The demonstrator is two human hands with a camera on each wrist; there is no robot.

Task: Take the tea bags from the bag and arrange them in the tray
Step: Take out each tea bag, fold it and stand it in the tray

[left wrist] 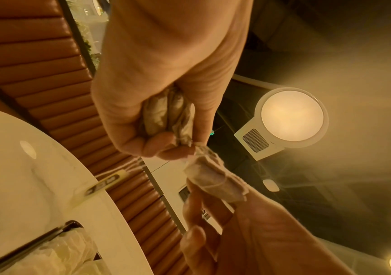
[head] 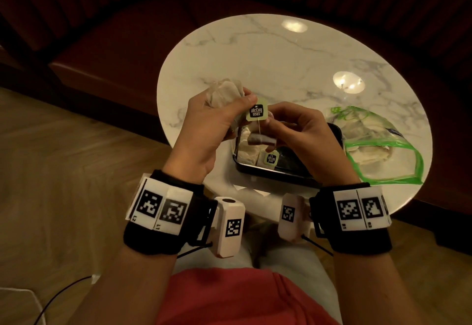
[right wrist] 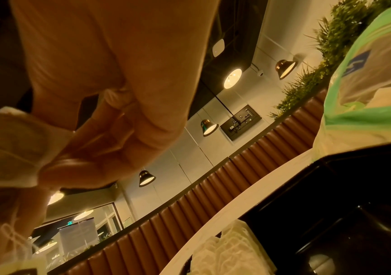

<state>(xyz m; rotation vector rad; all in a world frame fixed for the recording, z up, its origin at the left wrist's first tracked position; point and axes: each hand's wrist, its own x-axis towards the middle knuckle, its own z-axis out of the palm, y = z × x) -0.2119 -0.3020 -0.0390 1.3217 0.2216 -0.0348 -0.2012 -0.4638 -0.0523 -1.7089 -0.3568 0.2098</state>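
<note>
Now the left hand clutches a tea-bag bunch while the right hand pinches one tea bag free, next laying it in the black tray at six o'clock.

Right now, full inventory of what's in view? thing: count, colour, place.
table: 1, round white marble, centre of head view.
tray: 1, black, near table edge under the hands.
tea bags in tray: several, white, left part of tray; exact count unclear.
tag: 1, pale green with dark label, hanging between the hands.
plastic bag: 1, clear with green edging, right of tray, tea bags inside.
bench seat: 1, reddish-brown, behind table.
left hand: grips a bunch of tea bags.
right hand: pinches one tea bag.
</note>
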